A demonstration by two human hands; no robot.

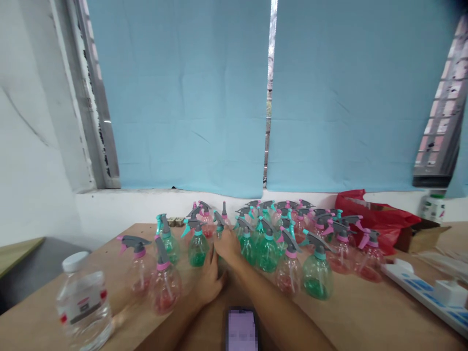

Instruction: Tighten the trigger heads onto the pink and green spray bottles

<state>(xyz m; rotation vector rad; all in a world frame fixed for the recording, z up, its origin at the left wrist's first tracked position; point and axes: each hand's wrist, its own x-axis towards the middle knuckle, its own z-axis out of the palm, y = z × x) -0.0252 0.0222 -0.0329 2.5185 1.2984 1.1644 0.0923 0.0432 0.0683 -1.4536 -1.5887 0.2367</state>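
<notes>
My right hand (227, 246) reaches in among the spray bottles, its fingers closed round the neck of a spray bottle (219, 218) with a grey head. Most of that bottle's body is hidden behind the hands. Low beside it, my left hand (211, 279) rests near the tabletop, fingers stretched forward and thumb apart; whether it touches the bottle is unclear. Just left stands a green spray bottle (198, 249) with a teal trigger. Two pink spray bottles, the nearer one (165, 287) upright, stand left of my left forearm. Right of my right hand is another green spray bottle (247, 247).
Many more pink and green spray bottles (288, 275) crowd the table's (204, 326) right side. A large clear water bottle (85, 307) stands front left, a phone (242, 331) lies front centre. At right are a red plastic bag (380, 219) and a white power strip (424, 292).
</notes>
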